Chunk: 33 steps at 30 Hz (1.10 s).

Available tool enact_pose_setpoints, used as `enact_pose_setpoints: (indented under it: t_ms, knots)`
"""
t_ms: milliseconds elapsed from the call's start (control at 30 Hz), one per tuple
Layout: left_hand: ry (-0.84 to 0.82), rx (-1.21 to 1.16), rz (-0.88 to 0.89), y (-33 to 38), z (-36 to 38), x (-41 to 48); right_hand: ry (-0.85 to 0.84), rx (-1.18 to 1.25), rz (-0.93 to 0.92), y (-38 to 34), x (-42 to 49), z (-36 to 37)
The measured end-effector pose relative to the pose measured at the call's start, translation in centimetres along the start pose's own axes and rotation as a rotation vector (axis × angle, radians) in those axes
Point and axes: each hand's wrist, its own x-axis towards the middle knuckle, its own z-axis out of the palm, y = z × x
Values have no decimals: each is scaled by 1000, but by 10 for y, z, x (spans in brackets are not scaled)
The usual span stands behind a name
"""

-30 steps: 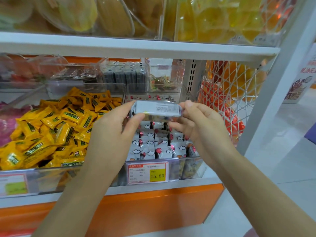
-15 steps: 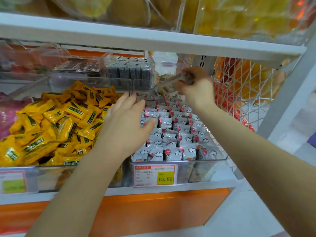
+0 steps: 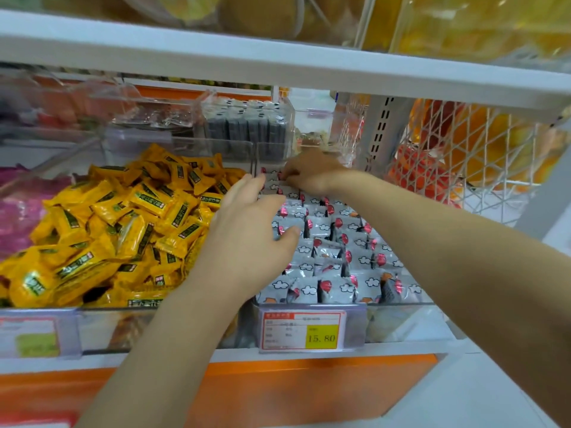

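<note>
Rows of grey snack packets (image 3: 333, 254) printed with clouds and red marks stand on edge in a clear bin (image 3: 398, 319) on the shelf. At the back row of that bin my right hand (image 3: 312, 174) has its fingers curled down, pinching one grey packet among the others. My left hand (image 3: 247, 230) lies flat with straight fingers on the left side of the packets, its thumb pressing on a middle row. The pinched packet is mostly hidden by my right fingers.
A heap of yellow packets (image 3: 123, 230) fills the bin to the left, with pink packets (image 3: 15, 211) beyond. A price tag (image 3: 304, 330) reads 15.80. Clear boxes of dark packets (image 3: 247, 128) stand behind. A white shelf (image 3: 278, 57) hangs low overhead; a wire mesh basket (image 3: 463, 156) is at right.
Both hands held one grey packet above the bin. My right hand then carried it to the back row and lowered it in; my left hand let go and settled on the packets.
</note>
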Motion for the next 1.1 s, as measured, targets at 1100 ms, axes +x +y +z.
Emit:
enact_pose_setpoints:
  t_ms: [1100]
  knots:
    - [193,-129,-60,10,-8,-11,561,1520,257,-18,-159,-27]
